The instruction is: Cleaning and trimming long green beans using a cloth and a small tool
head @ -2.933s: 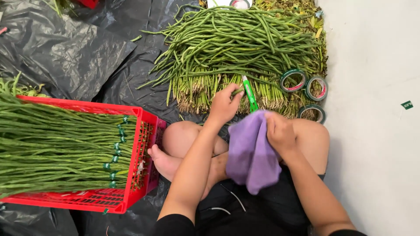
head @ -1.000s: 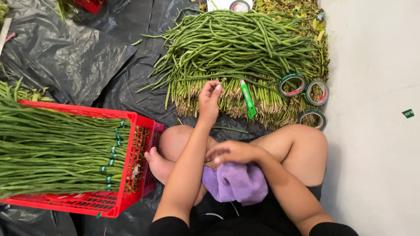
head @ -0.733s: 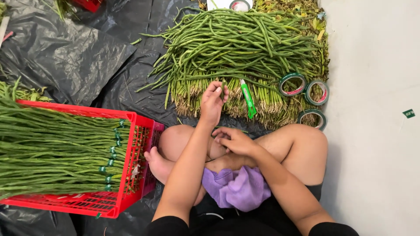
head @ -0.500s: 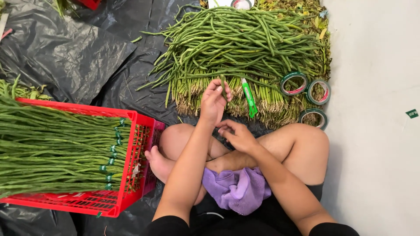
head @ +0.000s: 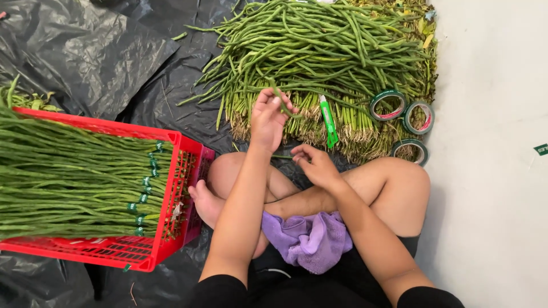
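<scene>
My left hand (head: 268,117) has its grip pinched on one long bean (head: 281,102) above the bean pile (head: 319,51). My right hand (head: 314,165) hangs loosely curled, gripping nothing, above my knee.

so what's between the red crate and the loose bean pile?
Head view: bare black plastic sheet separates the red crate from the bean pile; nothing else lies there.

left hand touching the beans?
Touching. Head view shows the left hand with fingertips pinched around a long bean lifted from the pile.

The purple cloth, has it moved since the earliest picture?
Yes. The purple cloth now lies low in the lap, farther from the green knife on the beans; earlier it was held up just below the knife.
</scene>
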